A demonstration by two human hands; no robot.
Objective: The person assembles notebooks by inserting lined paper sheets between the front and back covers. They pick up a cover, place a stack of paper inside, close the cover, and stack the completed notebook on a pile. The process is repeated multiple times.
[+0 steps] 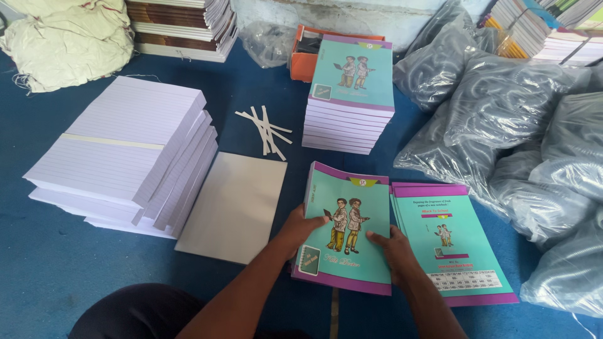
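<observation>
At the far left a white sack [66,41] slumps on the blue floor [38,251], and beside it stands a tall stack of ruled paper [119,150], its sheets fanned out down the right side. A grey board [233,206] lies flat against that stack's foot, and above it a few white strips [267,130] lie crossed on the floor. The left hand [301,227] grasps the left edge of a teal notebook [345,229] with a purple border, fingers curled over the cover. The notebook lies low in the middle, on top of a short stack of the same. The right hand [392,254] presses on its lower right corner, fingers spread flat, thumb on the cover. Further back a taller pile of notebooks [352,94] stands in front of an orange box [304,59]. Just right of the held notebook lies a spread of back covers [452,248], touching it. Bulging grey plastic bags [502,125] fill the right side.
</observation>
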